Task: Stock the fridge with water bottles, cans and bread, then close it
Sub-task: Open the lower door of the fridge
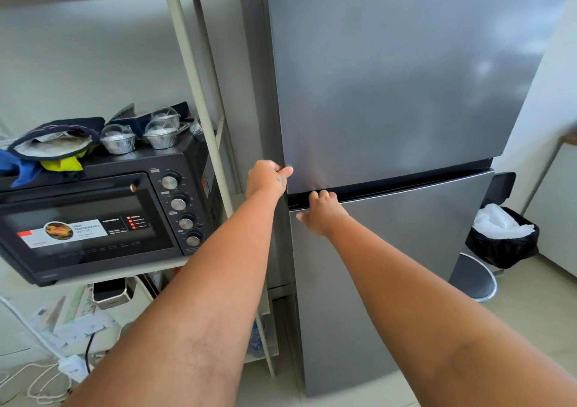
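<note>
A person's left hand [267,179] curls its fingers around the left edge of the fridge [399,100], at the upper door's lower corner, while the right hand [321,211], at its 4 o'clock, hooks fingertips into the dark recess between upper and lower doors. Both doors sit shut. The steel skin looks slick and stiff, the door probably heavy on its seal, so the recess seems the surer hold. Interior shelves are hidden; a bottle [256,339] at 6 o'clock shows only partly, and no cans or bread appear.
</note>
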Available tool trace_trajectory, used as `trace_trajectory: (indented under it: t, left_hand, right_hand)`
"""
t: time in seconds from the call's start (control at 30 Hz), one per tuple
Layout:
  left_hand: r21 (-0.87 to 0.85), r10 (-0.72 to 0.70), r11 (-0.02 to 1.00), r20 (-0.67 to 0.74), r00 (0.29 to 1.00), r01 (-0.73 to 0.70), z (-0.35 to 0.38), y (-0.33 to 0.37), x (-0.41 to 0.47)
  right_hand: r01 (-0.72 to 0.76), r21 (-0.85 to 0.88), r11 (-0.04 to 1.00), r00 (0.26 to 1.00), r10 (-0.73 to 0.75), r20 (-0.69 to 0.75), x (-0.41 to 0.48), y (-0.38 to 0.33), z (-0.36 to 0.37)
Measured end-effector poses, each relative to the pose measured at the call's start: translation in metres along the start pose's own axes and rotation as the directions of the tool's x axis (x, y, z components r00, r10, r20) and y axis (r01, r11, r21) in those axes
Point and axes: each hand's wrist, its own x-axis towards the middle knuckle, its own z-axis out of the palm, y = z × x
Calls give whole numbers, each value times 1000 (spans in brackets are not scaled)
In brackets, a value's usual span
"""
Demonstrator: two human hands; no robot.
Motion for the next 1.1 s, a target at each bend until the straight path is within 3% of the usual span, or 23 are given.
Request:
trace_trajectory:
  t: [0.27,0.43,0.53,0.67,0.8,0.9,0.97,1.1]
  left_hand:
    - [32,15,999,-8,1000,-14,-3,5,-2]
    - [112,30,993,-9,1000,-29,3,9,-26]
    - [111,18,994,57,998,-24,10,5,-45]
    - [109,-12,994,209,978,-11,24,-15,-74]
    - [-30,-97,992,442,891,123,36,-36,-128]
    - [-38,-125,978,676,727,203,46,-60,-190]
    - [-43,-106,977,756,646,211,56,-77,-228]
    - [-130,-91,947,768,633,294,81,-80,-277]
  right_hand:
    - [-72,363,929,989,112,-92,-70,21,5]
    - [-226,328,917,926,307,-220,-106,29,-16]
    - [-237,377,895,869,369,-329,-121,36,-27]
    - [-205,314,927,927,287,-242,-140,38,-35]
    - [-260,349,900,910,349,-222,-167,44,-35]
    - [-242,418,876,905,359,-227,-192,54,-35]
    - [-255,396,882,909,358,-212,-207,63,-41]
    - [-296,208,932,929,332,-165,-225,80,-61]
